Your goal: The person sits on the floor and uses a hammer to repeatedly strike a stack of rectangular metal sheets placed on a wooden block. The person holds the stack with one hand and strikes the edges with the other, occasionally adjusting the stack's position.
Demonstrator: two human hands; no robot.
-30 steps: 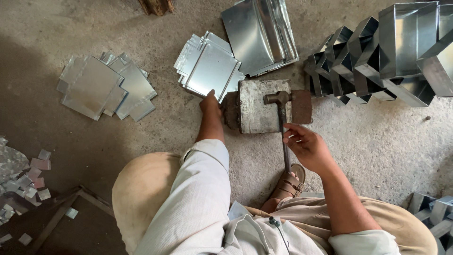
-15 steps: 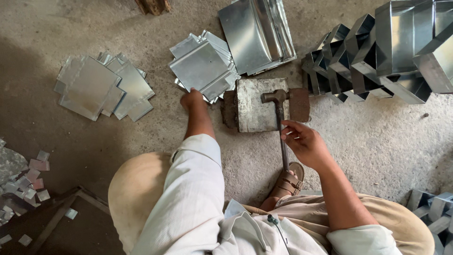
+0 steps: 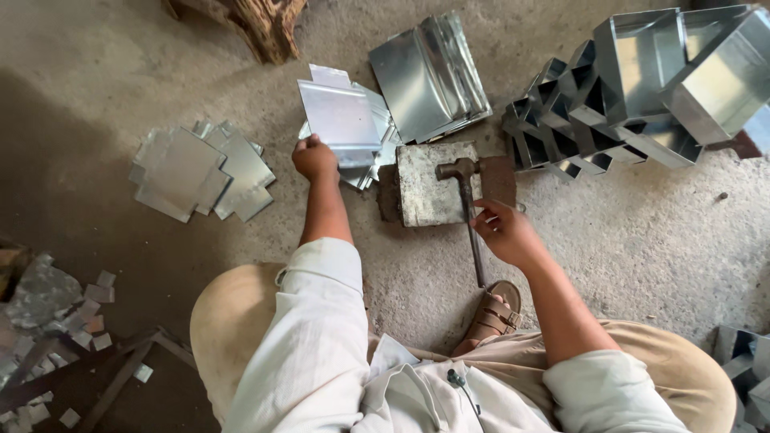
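Nearest: right hand wraps the hammer mid-handle, head resting on the steel block, parked within reach. Left hand, arm stretched forward, grip pinching the edge of a cut sheet, lifted off the stack behind the block. Further out: folded trays, likely finished pieces.
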